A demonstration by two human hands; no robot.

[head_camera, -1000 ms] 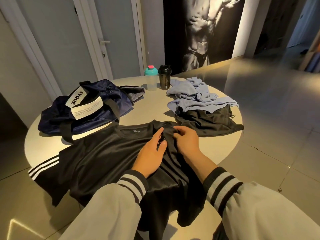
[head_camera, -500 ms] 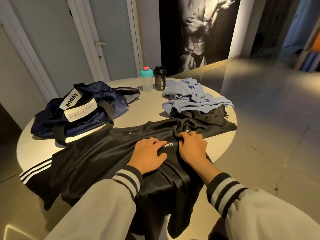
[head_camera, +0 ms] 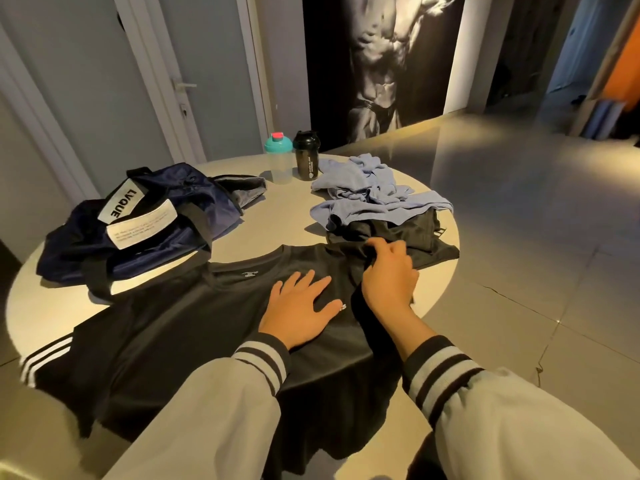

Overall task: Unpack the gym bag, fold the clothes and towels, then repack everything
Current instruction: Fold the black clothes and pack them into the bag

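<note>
Our black shirt [head_camera: 173,323] lies spread on the surface [head_camera: 287,216], collar at 12 o'clock, hem hanging toward 6. Our left hand [head_camera: 298,313] presses flat on its chest, fingers spread. Our right hand [head_camera: 388,271], nearer the sleeve at 1 o'clock, pinches that fabric, probably to fold it toward 9.

Table [head_camera: 287,220]: bag [head_camera: 162,216], shirt [head_camera: 166,327], bottles [head_camera: 306,157], clothes [head_camera: 363,192]

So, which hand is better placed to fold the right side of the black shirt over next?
Probably the right hand: its fingers pinch the black shirt near that side's shoulder. The left hand lies flat on the chest, holding the cloth down.
</note>
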